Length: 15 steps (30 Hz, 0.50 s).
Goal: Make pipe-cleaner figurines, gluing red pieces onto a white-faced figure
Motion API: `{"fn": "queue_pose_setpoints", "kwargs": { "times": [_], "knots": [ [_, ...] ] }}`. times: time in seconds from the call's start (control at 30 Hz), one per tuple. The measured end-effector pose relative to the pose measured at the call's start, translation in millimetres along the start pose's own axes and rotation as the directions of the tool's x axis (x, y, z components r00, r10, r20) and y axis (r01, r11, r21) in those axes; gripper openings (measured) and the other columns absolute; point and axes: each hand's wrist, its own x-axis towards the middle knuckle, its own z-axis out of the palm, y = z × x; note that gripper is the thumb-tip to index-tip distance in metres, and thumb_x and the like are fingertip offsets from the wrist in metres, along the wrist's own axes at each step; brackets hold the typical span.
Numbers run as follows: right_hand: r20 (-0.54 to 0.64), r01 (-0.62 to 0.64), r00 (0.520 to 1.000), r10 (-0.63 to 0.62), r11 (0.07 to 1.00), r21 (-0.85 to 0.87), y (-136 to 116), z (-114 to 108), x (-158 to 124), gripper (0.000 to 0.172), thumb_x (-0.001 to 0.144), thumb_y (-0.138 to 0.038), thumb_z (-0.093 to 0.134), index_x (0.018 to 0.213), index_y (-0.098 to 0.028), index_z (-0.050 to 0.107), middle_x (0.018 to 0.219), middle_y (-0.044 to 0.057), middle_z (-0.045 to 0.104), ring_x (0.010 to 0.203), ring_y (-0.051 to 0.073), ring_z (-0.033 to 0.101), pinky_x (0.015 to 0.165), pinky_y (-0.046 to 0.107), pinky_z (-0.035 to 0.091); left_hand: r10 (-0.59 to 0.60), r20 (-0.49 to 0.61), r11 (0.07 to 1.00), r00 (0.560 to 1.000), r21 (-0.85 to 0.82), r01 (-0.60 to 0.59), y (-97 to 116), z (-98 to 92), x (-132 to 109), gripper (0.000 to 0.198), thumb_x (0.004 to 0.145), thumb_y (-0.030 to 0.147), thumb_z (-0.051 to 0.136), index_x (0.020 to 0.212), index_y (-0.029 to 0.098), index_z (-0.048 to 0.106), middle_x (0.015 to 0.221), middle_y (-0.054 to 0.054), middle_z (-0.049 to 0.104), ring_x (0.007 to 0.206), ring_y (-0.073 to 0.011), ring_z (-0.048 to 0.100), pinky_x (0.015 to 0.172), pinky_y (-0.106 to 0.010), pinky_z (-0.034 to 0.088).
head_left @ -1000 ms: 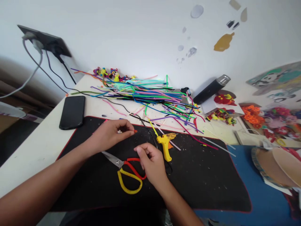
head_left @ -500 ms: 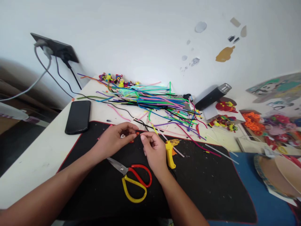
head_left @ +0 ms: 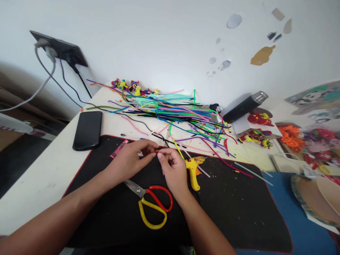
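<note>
My left hand pinches a small orange-red piece between thumb and fingers; its exact kind is too small to make out. Against the same piece, the thumb and forefinger of my right hand are closed from the other side. Both hands are held over the black mat. Just below them lie scissors with one red and one yellow handle, blades pointing up-left. A yellow glue gun rests right beside my right hand. A pink packet shows partly behind my left hand.
Many coloured pipe cleaners are heaped along the wall. A phone lies at left, and a black thermos leans at the back right. Finished figures sit nearby. A round basket stands at far right.
My hands have drawn closer together, and the right fingertips now meet the orange-red piece. The whole view has shifted slightly.
</note>
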Motion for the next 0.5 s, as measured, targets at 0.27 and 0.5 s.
{"fn": "queue_pose_setpoints", "kwargs": {
  "times": [0.27,0.5],
  "knots": [
    [-0.016,0.014,1.0,-0.014,1.0,-0.007,3.8,-1.0,-1.3,0.017,0.094,-0.037,0.069,0.094,-0.02,0.072,0.061,-0.008,0.046,0.054,0.012,0.042,0.054,0.025,0.035,0.081,0.034,0.993,0.996,0.085,-0.084,-0.6,2.2,-0.4,0.016,0.098,0.029,0.062,0.101,0.021,0.075,0.091,-0.002,0.075,0.081,-0.0176,0.066,0.074,-0.028,0.051],
    [-0.014,0.006,1.0,-0.005,1.0,0.008,6.8,-0.9,-3.3,0.016,0.094,-0.037,0.069,0.093,-0.021,0.072,0.062,-0.007,0.047,0.057,0.013,0.043,0.055,0.026,0.034,0.14,0.035,0.979,0.99,0.143,-0.144,-2.8,5.6,-2.0,0.015,0.1,0.026,0.061,0.102,0.02,0.074,0.093,-0.003,0.074,0.083,-0.0184,0.067,0.075,-0.029,0.052]
  ]
}}
